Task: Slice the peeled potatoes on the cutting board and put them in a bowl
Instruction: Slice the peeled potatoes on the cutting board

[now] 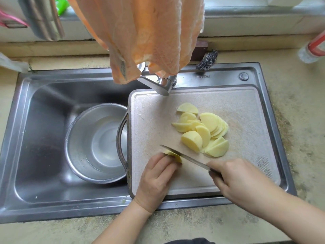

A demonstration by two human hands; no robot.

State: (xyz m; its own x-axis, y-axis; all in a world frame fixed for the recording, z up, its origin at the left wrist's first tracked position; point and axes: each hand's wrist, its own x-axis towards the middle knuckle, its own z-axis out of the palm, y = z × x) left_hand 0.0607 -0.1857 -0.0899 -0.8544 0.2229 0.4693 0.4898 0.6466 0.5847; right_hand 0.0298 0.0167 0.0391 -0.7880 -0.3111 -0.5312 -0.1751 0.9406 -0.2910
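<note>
The cutting board (154,110) is the landmark here; it is lying over the right part of the sink (44,191), probably so that the slices can go quickly into the bowl (82,138) just left of it.

At the near left corner of the board, the left hand (156,176) is pressing down a small potato piece (174,155). Its fingers are curling over the piece, which keeps the fingertips back from the blade, I think. The right hand (237,178), at the near edge of the board, is gripping the handle of the knife (184,156). The blade is lying diagonally across the potato piece, so the piece is sitting between the left grip and the steel.

Toward the middle of the board, a potato half (191,140) is waiting uncut, touching the pile of slices (211,127) beyond it. The bowl is holding no slices yet, maybe only some water.

Behind the board's far edge, the faucet (158,85) is reaching over it, with an orange cloth (149,36) hanging above.
</note>
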